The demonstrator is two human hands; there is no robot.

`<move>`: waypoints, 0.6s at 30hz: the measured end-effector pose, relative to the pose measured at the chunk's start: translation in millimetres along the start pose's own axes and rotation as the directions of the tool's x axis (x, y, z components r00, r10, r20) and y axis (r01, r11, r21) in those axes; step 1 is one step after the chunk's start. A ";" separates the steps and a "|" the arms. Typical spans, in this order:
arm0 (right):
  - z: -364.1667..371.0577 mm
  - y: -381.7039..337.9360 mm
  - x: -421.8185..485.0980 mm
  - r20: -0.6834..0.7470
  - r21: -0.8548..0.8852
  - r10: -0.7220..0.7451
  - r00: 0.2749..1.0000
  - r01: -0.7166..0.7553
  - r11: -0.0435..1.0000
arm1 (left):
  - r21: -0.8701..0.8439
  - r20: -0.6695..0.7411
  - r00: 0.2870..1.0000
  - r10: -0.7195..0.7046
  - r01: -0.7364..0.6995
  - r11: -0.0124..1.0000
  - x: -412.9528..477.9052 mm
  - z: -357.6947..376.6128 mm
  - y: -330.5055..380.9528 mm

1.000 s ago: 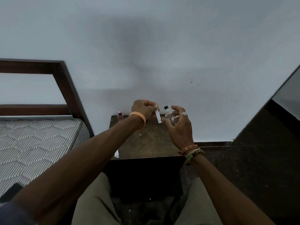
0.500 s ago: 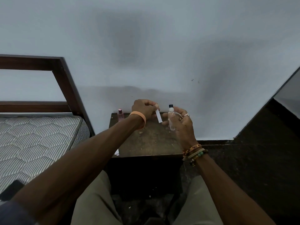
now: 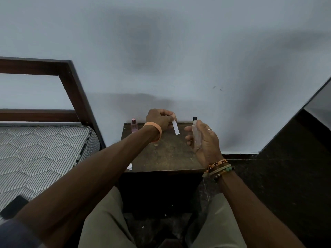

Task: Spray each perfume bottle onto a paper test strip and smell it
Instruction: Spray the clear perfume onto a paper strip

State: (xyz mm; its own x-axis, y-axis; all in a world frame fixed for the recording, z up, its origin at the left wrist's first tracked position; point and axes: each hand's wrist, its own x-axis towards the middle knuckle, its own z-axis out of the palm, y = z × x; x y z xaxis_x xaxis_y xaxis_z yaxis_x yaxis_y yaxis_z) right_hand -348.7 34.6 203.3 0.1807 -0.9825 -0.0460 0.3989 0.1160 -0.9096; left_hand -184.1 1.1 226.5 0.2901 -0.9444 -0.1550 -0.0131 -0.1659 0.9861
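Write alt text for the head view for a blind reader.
The left hand pinches a white paper strip beside a clear bottle held upright in the right hand, above a dark stand. A pink bottle stands on it.

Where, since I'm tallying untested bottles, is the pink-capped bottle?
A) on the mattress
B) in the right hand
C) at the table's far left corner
C: the pink-capped bottle stands on the table at its far left corner; the right hand holds the clear bottle, the left hand the test strip.
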 end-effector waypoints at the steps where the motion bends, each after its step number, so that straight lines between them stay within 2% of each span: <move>1: -0.2 -0.3 -0.1 0.005 -0.007 0.001 1.000 0.000 1.000 | -0.006 0.003 1.000 0.000 0.000 1.000 0.0 0.0 0.3; 6: -0.4 1.2 -0.2 0.010 -0.135 -0.023 1.000 0.024 0.991 | 0.000 0.000 1.000 -0.001 0.001 1.000 -0.5 1.6 0.3; 10: -0.5 3.5 1.0 -0.041 -0.083 -0.005 0.999 0.001 0.997 | 0.013 0.008 1.000 -0.003 0.003 1.000 0.1 0.8 -0.7; 15: -2.8 4.7 2.7 -0.035 -0.088 -0.024 0.999 0.021 0.996 | 0.020 0.007 1.000 -0.006 0.006 1.000 0.7 0.5 1.1; 18: -4.1 6.3 1.6 -0.015 -0.229 -0.094 0.995 0.088 0.969 | 0.000 0.004 1.000 -0.013 0.013 1.000 -0.4 1.0 3.2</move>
State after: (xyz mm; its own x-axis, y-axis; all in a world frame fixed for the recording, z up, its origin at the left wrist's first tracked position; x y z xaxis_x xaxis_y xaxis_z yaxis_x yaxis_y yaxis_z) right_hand -349.6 33.2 195.8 0.1290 -0.9911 0.0338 0.1972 -0.0078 -0.9803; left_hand -185.2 0.6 229.6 0.2860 -0.9434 -0.1681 -0.0089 -0.1780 0.9840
